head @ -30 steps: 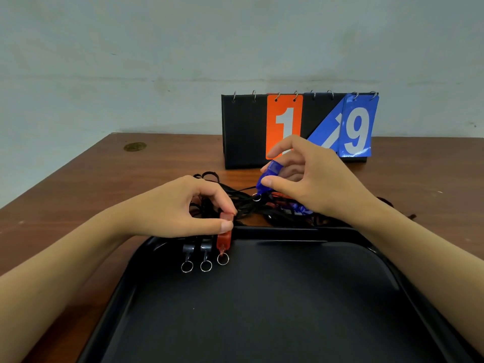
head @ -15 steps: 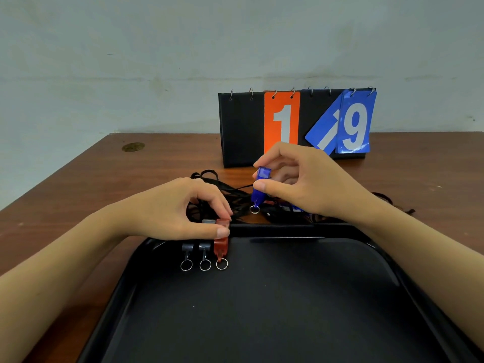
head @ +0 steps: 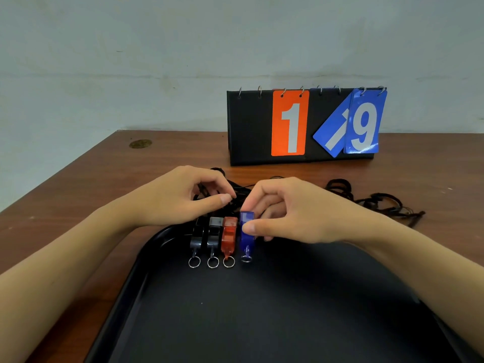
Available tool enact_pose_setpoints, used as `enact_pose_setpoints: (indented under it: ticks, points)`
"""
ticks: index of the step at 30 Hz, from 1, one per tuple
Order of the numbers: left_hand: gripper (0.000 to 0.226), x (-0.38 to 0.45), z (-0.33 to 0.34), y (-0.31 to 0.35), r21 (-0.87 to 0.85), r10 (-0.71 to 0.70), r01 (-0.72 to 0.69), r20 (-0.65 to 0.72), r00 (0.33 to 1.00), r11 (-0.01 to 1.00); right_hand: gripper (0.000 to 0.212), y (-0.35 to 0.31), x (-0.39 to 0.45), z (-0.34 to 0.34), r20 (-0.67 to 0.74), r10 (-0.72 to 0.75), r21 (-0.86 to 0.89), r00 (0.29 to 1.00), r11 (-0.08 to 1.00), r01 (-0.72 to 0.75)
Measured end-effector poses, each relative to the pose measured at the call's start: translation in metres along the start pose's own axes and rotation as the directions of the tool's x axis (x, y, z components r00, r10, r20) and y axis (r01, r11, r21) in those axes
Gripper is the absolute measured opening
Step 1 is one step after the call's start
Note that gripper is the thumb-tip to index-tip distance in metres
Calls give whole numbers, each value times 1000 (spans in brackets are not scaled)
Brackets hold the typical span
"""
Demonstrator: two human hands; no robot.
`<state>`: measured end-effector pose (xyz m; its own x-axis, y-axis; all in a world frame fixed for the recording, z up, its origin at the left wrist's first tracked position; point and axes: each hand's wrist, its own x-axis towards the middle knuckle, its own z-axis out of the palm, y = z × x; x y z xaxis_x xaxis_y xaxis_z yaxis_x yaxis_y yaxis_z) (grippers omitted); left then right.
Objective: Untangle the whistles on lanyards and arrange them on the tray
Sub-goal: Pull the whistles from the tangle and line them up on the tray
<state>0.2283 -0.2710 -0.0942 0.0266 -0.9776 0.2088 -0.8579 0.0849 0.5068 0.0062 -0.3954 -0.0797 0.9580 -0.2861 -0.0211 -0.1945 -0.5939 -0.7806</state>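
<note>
Now the right hand [head: 293, 213] pinches the blue whistle [head: 246, 233] between thumb and fingers [head: 248, 227], setting it at 3 o'clock of the red whistle [head: 229, 237] — fourth in the row at the tray [head: 146, 258] rim's 12 o'clock edge. The left hand's [head: 178, 197] fingers curl at the cords [head: 235, 191]; whether they grip, I cannot tell. Next, I judge: release, then free another lanyard from the tabletop [head: 91, 179] tangle.

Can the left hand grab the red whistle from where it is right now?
Probably yes. The left hand hovers just behind the red whistle, holding no whistle, and nothing covers the whistle's top. It is a tight fit, though: a grey whistle and the blue whistle, pinched by the right hand, sit close beside it.
</note>
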Motion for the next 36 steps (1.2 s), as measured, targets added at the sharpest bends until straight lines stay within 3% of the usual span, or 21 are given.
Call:
enact_pose_setpoints:
  ticks: [9,15,25,27,31,33,36]
  points:
    - [15,0,0,-1,5,-20,20,-11,1000,1000,23,3,2,8,-151,-45,-125,987,992,26]
    - [15,1,1,-2,-3,-17,16,-16,1000,1000,23,6,3,10,-153,-52,-156,987,987,28]
    - [16,3,2,2,-44,-5,4,-21,1000,999,29,8,3,13,-148,-72,-348,986,937,16]
    - [17,9,-1,9,-86,-13,9,-46,999,996,25,7,3,-1,-238,-111,-324,965,946,29]
    - [16,38,-13,29,-23,14,-15,-34,999,1000,16,9,-4,-61,-551,-147,-244,821,970,10]
    - [15,59,-14,38,0,37,-37,25,999,999,14,17,-9,-76,-521,-166,-277,837,961,18]
    - [15,91,-4,39,71,31,-41,141,990,997,10,31,-5,-71,-334,-171,-406,927,914,23]
